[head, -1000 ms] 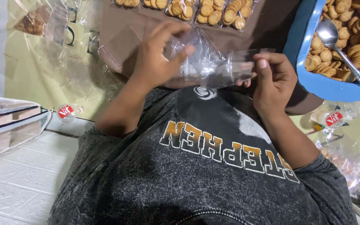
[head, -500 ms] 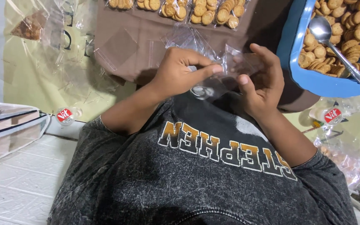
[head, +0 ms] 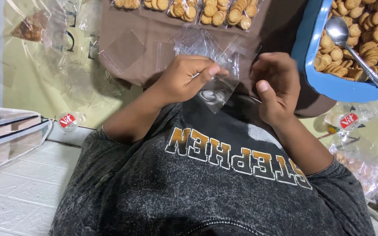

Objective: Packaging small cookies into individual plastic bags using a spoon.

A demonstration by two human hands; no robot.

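We seem to be in a home used for small-scale snack packing, not a factory or a shop. A blue tub (head: 305, 52) heaped with small round biscuits (head: 364, 30) holds an ordinary metal spoon (head: 351, 43). Filled clear packets of biscuits (head: 215, 11) lie in a row on a brown cloth (head: 154, 35), with loose empty cellophane bags (head: 123, 48) beside them. We see a white tiled floor (head: 22, 192) below, stacked clear plastic boxes (head: 9, 131), and small capped cups (head: 68, 121) lying about on a pale green sheet (head: 36, 87).
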